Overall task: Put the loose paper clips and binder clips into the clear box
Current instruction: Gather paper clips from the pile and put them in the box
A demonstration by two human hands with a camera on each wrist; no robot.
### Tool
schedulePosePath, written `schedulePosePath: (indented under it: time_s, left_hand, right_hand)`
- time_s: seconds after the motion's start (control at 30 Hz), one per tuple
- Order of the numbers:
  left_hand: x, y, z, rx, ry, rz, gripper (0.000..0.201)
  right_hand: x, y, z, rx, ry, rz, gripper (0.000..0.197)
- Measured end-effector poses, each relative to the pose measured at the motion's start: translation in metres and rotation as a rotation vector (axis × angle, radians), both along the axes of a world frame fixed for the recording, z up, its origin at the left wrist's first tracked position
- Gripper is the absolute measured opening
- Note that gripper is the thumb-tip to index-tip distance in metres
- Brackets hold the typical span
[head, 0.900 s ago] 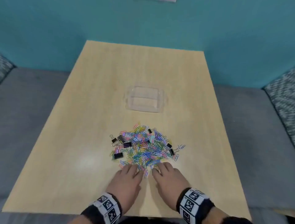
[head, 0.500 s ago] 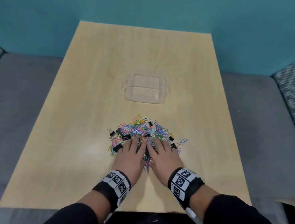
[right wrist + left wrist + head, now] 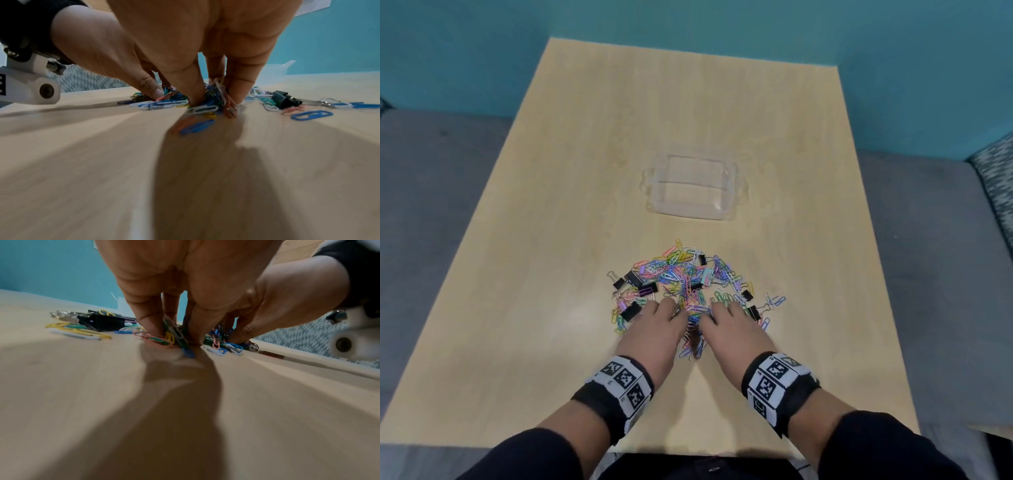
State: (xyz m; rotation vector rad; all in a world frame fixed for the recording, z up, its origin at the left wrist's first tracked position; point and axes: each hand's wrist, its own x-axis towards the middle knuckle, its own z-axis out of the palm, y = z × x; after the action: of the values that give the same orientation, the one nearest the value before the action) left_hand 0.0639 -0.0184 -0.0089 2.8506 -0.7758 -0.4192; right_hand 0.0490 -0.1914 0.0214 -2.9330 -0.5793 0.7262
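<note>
A heap of coloured paper clips [image 3: 688,279] mixed with black binder clips [image 3: 647,289] lies on the wooden table, just in front of the clear box [image 3: 732,192], which holds nothing. My left hand [image 3: 667,308] and right hand [image 3: 722,310] sit side by side on the heap's near edge. In the left wrist view the left hand [image 3: 185,331] has its fingers curled down with clips caught between them. The right hand [image 3: 195,92] likewise grips a bunch of clips against the table. A binder clip [image 3: 284,99] lies just to its right.
The light wooden table [image 3: 551,308] stands against a teal wall, with grey cushions on both sides. A few stray clips [image 3: 774,301] lie at the heap's right edge, and a binder clip [image 3: 102,322] lies left of my left hand.
Both hands have slid forward from the heap's near edge into the clips. Their fingers, flat before, now curl down around clips.
</note>
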Motion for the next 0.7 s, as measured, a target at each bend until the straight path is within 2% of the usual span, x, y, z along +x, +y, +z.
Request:
schedulePosePath:
  time_s: [0.17, 0.4, 0.57, 0.7]
  left_hand:
    - [0.000, 0.004, 0.000, -0.011, 0.032, 0.022, 0.036]
    - [0.004, 0.007, 0.005, -0.087, 0.018, 0.043, 0.037]
    - [0.011, 0.008, 0.011, -0.124, 0.080, 0.067, 0.038]
    - [0.013, 0.011, 0.009, -0.199, 0.135, 0.173, 0.022]
  right_hand:
    - [0.000, -0.005, 0.010, 0.067, 0.017, -0.027, 0.047]
    - [0.002, -0.010, -0.002, 0.174, 0.008, -0.082, 0.042]
    - [0.007, -0.015, -0.011, 0.209, -0.003, -0.148, 0.031]
    - [0.017, -0.018, 0.000, 0.316, 0.133, -0.318, 0.015]
